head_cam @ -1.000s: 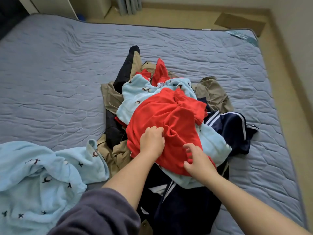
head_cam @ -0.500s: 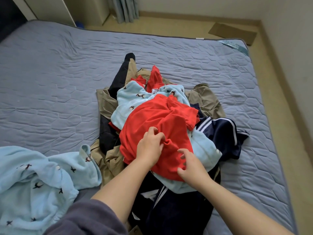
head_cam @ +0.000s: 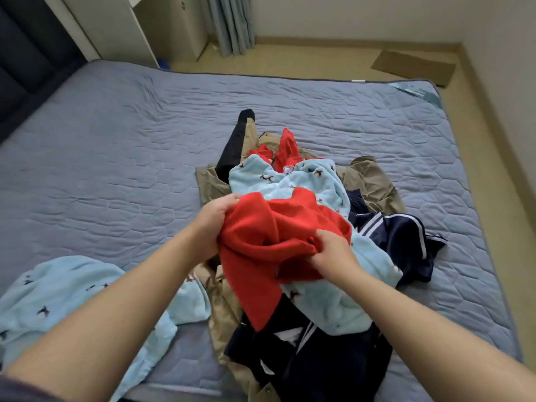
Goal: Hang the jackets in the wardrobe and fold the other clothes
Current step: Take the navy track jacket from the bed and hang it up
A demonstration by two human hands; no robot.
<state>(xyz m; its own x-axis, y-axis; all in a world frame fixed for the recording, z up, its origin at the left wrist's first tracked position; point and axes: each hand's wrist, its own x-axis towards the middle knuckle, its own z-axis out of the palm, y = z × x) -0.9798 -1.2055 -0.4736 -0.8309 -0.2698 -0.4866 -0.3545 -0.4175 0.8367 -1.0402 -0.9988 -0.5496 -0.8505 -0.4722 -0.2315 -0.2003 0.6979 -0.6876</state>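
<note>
Both hands grip the red garment (head_cam: 261, 245): left hand (head_cam: 213, 219) bunches its left edge, right hand (head_cam: 333, 253) pinches a fold.

Quilted mattress (head_cam: 116, 169), curtain (head_cam: 230, 23), flat cardboard (head_cam: 413, 68)

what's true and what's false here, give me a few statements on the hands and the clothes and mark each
1. Both the left hand and the right hand grip the red garment. True.
2. The red garment is folded flat. False: it is bunched up between the hands.
3. A light blue fleece with dark bird marks lies beneath the red garment. True.
4. The navy jacket with white stripes hangs in a wardrobe. False: it lies crumpled on the mattress.
5. The mattress is quilted and grey-blue. True.
</note>
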